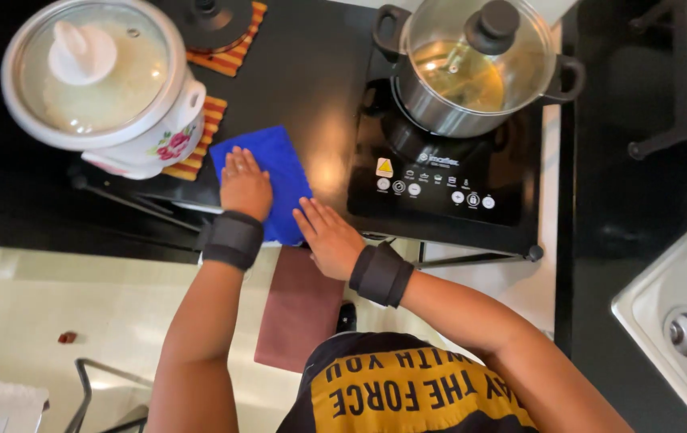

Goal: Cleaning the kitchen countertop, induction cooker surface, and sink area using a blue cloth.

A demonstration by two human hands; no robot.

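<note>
We see both hands laid flat on a blue cloth (262, 180) that lies on the black counter (311, 88). The left hand (244, 184) rests palm down on the cloth's left half, fingers straight and close together, gripping nothing. The right hand (329, 234) is also open and flat, its fingertips pressing the cloth's lower right edge while the palm hangs past the counter's front edge. Each wrist wears a dark band.

The cloth is a plain, bright blue rectangle, spread smooth and turned at a slight angle, its near end reaching the counter's edge (we cannot tell whether it is folded).

Just left of the cloth stands a white rice cooker (111, 84) with a flower print on its side; through its fogged glass lid we see pale contents, probably rice. It sits on an orange striped mat (199, 140). To the right of the cloth sits a black induction hob (440, 172), and on it a steel pot (476, 68) with a glass lid and black knob, holding a yellowish liquid. Far right, the corner of a steel sink (680, 313) shows, nothing visible in it. Below the counter, on the pale floor, lies a reddish-brown mat (299, 309).
</note>
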